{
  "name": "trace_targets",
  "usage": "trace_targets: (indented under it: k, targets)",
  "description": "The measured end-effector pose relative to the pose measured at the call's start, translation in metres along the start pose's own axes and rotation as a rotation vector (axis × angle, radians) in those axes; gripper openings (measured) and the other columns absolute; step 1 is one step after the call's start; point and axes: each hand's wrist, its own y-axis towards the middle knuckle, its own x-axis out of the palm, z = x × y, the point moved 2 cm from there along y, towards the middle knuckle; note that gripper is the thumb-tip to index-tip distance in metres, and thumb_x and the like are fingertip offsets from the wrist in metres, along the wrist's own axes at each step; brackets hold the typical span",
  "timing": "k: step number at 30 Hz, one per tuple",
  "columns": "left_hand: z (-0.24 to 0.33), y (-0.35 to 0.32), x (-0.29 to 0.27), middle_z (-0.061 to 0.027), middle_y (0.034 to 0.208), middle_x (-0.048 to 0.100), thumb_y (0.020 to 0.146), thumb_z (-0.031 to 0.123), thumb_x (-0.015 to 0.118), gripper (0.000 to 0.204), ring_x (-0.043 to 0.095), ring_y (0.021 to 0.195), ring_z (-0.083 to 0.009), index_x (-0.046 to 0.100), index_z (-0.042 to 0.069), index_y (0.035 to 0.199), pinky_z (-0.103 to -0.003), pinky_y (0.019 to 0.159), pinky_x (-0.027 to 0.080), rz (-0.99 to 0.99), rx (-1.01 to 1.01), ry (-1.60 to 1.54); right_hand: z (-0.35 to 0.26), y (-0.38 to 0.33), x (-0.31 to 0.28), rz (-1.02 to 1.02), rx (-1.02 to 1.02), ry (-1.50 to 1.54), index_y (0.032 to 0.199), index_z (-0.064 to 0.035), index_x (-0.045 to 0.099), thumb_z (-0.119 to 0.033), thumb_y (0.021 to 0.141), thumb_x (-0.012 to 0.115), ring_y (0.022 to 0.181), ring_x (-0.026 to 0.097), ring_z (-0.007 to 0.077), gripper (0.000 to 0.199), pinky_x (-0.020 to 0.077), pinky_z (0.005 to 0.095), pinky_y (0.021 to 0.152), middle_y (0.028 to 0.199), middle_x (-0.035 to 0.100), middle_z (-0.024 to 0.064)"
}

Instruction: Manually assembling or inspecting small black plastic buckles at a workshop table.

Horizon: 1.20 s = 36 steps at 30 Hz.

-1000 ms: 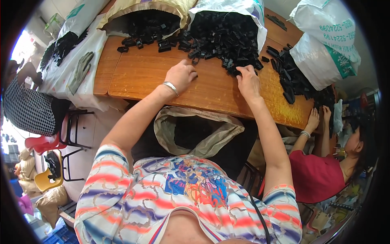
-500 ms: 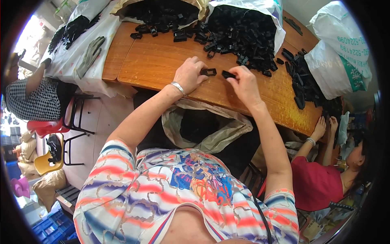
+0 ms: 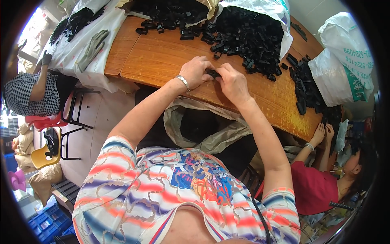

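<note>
Above the wooden table (image 3: 162, 61), my two hands meet over small black plastic parts (image 3: 212, 73). My left hand (image 3: 195, 73) is closed on a black plastic frame, now mostly covered by fingers. From the other side, my right hand (image 3: 234, 83) pinches a small black plastic piece against it. Whether the two parts are joined cannot be seen. Just beyond my hands lies a heap of similar black plastic parts (image 3: 252, 40), spilling from a white sack (image 3: 287, 38).
An opened sack (image 3: 185, 116) gapes below the table edge, between me and the table. Black strips (image 3: 302, 85) lie at the right by another white sack (image 3: 331, 77). A co-worker in red (image 3: 315, 187) sits right; another person (image 3: 32, 95) is left, near a grey glove (image 3: 92, 49).
My hands have come together from a small gap; the right moved left, bringing its black piece up to the frame in the left. The view has shifted slightly.
</note>
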Motion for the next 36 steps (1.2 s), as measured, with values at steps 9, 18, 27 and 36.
trace_targets:
  k: [9, 18, 27, 36]
  targets:
    - [-0.003, 0.009, -0.011, -0.0097, 0.090, 0.064, 0.078, 0.015, 0.071, 0.027, 0.064, 0.084, -0.0233, 0.070, 0.005, 0.102, -0.033, 0.077, 0.053, -0.325, 0.090, -0.145, -0.018, -0.033, 0.005, 0.139, -0.002, -0.057, 0.108, -0.0029, 0.067, -0.003, 0.077, 0.070, 0.094, 0.061, 0.0329, 0.031, 0.0523, 0.0414, 0.077, 0.100, 0.061, 0.0121]
    - [0.019, 0.042, -0.001, -0.0126, 0.104, 0.066, 0.082, 0.026, 0.072, 0.030, 0.063, 0.101, -0.0325, 0.066, 0.008, 0.105, -0.041, 0.086, 0.052, 0.137, -0.135, 0.097, -0.059, -0.101, -0.006, -0.006, 0.083, 0.123, 0.097, -0.0071, 0.067, -0.011, 0.075, 0.075, 0.082, 0.064, 0.0321, 0.024, 0.0538, 0.0407, 0.069, 0.090, 0.061, 0.0115]
    - [0.019, 0.043, 0.014, -0.0108, 0.098, 0.062, 0.080, 0.011, 0.072, 0.017, 0.060, 0.098, -0.0316, 0.062, 0.007, 0.093, -0.041, 0.083, 0.051, 0.256, -0.001, 0.084, 0.065, -0.044, -0.047, 0.302, 0.304, -0.133, 0.101, -0.0041, 0.070, -0.004, 0.082, 0.071, 0.086, 0.065, 0.0345, 0.020, 0.0534, 0.0417, 0.075, 0.099, 0.063, 0.0124]
    - [0.024, 0.002, 0.005, -0.0093, 0.097, 0.062, 0.077, 0.013, 0.075, 0.030, 0.057, 0.097, -0.0300, 0.063, 0.007, 0.104, -0.039, 0.085, 0.049, 0.038, 0.166, -0.013, 0.085, -0.033, -0.046, 0.083, 0.365, -0.154, 0.093, -0.0017, 0.064, -0.012, 0.079, 0.078, 0.077, 0.065, 0.0278, 0.022, 0.0529, 0.0375, 0.070, 0.093, 0.063, 0.0104]
